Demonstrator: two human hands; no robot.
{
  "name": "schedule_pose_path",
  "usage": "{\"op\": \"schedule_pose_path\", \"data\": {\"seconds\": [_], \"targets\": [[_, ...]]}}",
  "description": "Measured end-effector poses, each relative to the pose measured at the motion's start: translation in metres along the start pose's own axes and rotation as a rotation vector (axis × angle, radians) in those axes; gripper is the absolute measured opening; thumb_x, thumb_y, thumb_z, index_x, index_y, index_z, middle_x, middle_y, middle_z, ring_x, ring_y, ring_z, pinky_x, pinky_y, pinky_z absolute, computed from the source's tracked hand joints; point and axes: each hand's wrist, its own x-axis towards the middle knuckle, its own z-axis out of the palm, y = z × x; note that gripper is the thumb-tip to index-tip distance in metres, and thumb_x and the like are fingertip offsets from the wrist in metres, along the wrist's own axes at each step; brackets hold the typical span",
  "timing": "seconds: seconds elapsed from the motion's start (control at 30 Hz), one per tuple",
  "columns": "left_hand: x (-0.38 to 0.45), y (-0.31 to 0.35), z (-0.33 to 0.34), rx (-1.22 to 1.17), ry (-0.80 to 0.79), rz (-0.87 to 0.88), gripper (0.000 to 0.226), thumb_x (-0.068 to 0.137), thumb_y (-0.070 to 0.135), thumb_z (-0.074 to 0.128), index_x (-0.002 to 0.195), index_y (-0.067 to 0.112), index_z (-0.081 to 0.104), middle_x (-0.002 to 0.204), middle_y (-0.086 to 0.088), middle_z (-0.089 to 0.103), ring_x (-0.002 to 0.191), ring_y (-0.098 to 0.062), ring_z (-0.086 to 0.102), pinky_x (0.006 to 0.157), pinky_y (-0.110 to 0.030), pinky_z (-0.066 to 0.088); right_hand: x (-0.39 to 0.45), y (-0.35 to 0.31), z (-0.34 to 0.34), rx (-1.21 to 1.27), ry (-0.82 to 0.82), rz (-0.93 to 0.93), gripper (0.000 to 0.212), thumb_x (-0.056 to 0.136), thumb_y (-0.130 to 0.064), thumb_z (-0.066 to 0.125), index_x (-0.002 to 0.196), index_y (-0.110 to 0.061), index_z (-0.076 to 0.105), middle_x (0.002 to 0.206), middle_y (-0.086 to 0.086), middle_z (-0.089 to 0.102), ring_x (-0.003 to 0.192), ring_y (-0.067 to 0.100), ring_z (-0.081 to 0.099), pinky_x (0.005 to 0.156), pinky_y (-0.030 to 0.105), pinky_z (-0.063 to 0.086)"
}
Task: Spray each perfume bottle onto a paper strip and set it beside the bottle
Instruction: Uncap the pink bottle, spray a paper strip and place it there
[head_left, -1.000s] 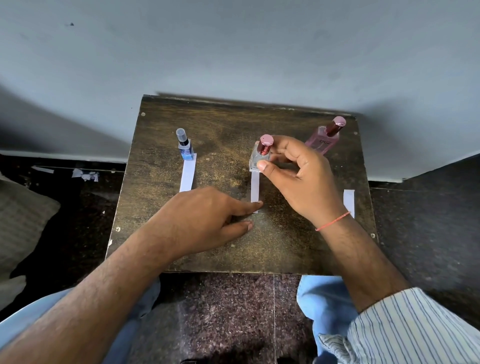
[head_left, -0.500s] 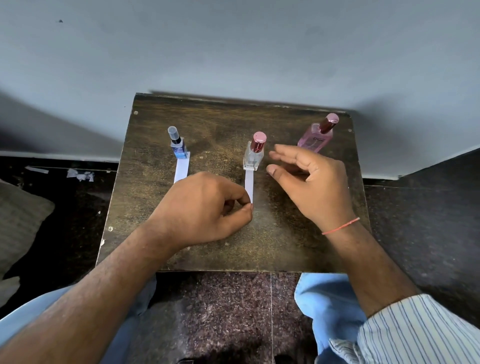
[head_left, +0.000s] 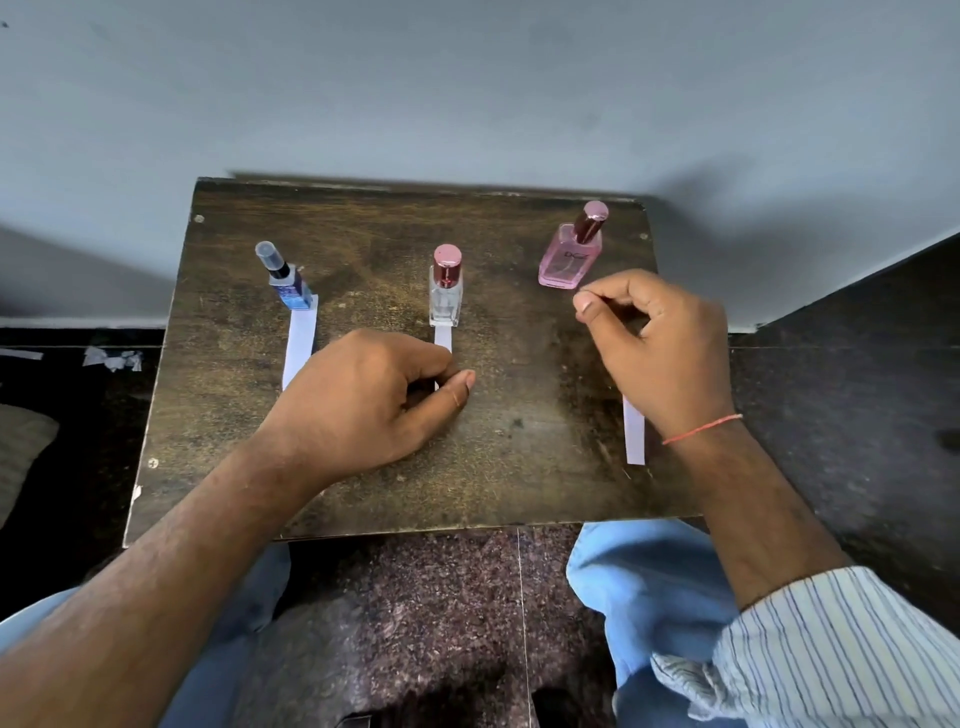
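Note:
Three perfume bottles stand on a dark wooden table (head_left: 524, 467). A blue bottle (head_left: 289, 285) is at the left with a white strip (head_left: 301, 343) in front of it. A clear bottle with a red cap (head_left: 445, 293) is in the middle, and a middle paper strip (head_left: 443, 338) runs from its base toward me. My left hand (head_left: 363, 402) pinches that strip's near end. A pink bottle (head_left: 570, 254) stands at the back right. My right hand (head_left: 662, 345) hovers just in front of it, fingers curled, holding nothing. A third strip (head_left: 634, 439) lies partly under my right wrist.
A grey wall rises right behind the table. Paper scraps (head_left: 111, 358) lie on the dark floor at the left. My knees in blue trousers (head_left: 649, 587) sit below the table's near edge.
My right hand let go of the clear bottle and moved right, stopping in front of the pink bottle with its fingers curled. My left hand closed on the middle strip's near end.

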Motion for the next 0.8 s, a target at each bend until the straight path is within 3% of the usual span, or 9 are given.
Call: {"op": "schedule_pose_path", "data": {"seconds": [0.1,0.23,0.3,0.37,0.43,0.5,0.53,0.63,0.8], "targets": [[0.005,0.005,0.005,-0.014,0.026,0.001,0.044,0.104,0.044,0.06,0.067,0.02,0.058,0.055,0.007,0.049,0.049,-0.011,0.047,0.048,-0.029,0.036,0.006,0.015,-0.027,-0.133,-0.07,0.138,0.017,0.091,-0.041,0.083,0.102,-0.028,0.082,0.093,-0.014,0.078,0.082,0.008,0.07,0.085,0.037,0.061],[0.012,0.014,0.008,-0.046,0.029,-0.003,0.04,0.105,0.041,0.065,0.068,0.026,0.059,0.055,0.009,0.052,0.049,-0.01,0.048,0.048,-0.025,0.034,0.008,0.034,-0.059,-0.115,-0.307,0.456,0.075,0.066,-0.064,0.094,0.128,-0.033,0.065,0.119,-0.011,0.066,0.105,0.01,0.064,0.092,0.036,0.051],[0.015,0.017,0.008,-0.049,0.028,0.003,0.038,0.105,0.042,0.064,0.069,0.029,0.059,0.055,0.01,0.053,0.049,-0.01,0.05,0.048,-0.024,0.035,0.004,0.038,-0.063,-0.023,-0.465,0.601,0.104,0.056,-0.061,0.097,0.145,-0.032,0.051,0.126,-0.011,0.061,0.112,0.007,0.06,0.09,0.03,0.046],[0.017,0.02,0.01,-0.053,0.017,0.005,0.038,0.105,0.044,0.063,0.07,0.032,0.058,0.055,0.01,0.053,0.049,-0.01,0.05,0.048,-0.024,0.035,0.0,0.042,-0.06,0.051,-0.564,0.665,0.114,0.057,-0.047,0.101,0.152,-0.027,0.042,0.128,-0.01,0.062,0.115,0.007,0.062,0.088,0.026,0.046],[0.019,0.021,0.013,-0.046,0.008,0.008,0.04,0.106,0.047,0.06,0.071,0.028,0.061,0.056,0.009,0.054,0.049,-0.011,0.052,0.047,-0.026,0.039,-0.001,0.044,-0.058,0.112,-0.571,0.689,0.104,0.06,-0.039,0.103,0.148,-0.022,0.05,0.122,-0.009,0.068,0.107,0.004,0.066,0.078,0.02,0.05],[0.019,0.022,0.015,-0.035,0.007,-0.002,0.04,0.105,0.049,0.058,0.074,0.025,0.066,0.059,0.008,0.057,0.051,-0.012,0.054,0.049,-0.032,0.046,0.003,0.044,-0.061,0.128,-0.556,0.695,0.074,0.067,-0.035,0.1,0.132,-0.02,0.067,0.114,-0.004,0.074,0.092,0.004,0.066,0.067,0.018,0.048],[0.019,0.022,0.015,-0.038,0.009,-0.008,0.039,0.105,0.049,0.058,0.075,0.025,0.067,0.059,0.008,0.058,0.052,-0.012,0.055,0.049,-0.033,0.048,0.004,0.045,-0.063,0.127,-0.546,0.698,0.062,0.068,-0.036,0.099,0.123,-0.021,0.073,0.11,-0.003,0.074,0.087,0.007,0.064,0.067,0.021,0.047],[0.019,0.023,0.014,-0.055,0.017,-0.013,0.036,0.105,0.046,0.061,0.073,0.031,0.063,0.058,0.011,0.056,0.05,-0.01,0.053,0.049,-0.03,0.046,0.006,0.053,-0.068,0.14,-0.473,0.704,0.053,0.064,-0.04,0.099,0.11,-0.022,0.08,0.106,0.005,0.073,0.088,0.014,0.06,0.07,0.033,0.045],[0.019,0.025,0.012,-0.074,0.031,-0.021,0.036,0.106,0.046,0.062,0.072,0.034,0.062,0.058,0.01,0.059,0.05,-0.01,0.054,0.049,-0.025,0.042,0.01,0.057,-0.075,0.181,-0.347,0.603,0.036,0.076,-0.018,0.095,0.108,-0.009,0.08,0.098,0.01,0.076,0.065,0.003,0.061,0.049,0.011,0.043]]}}
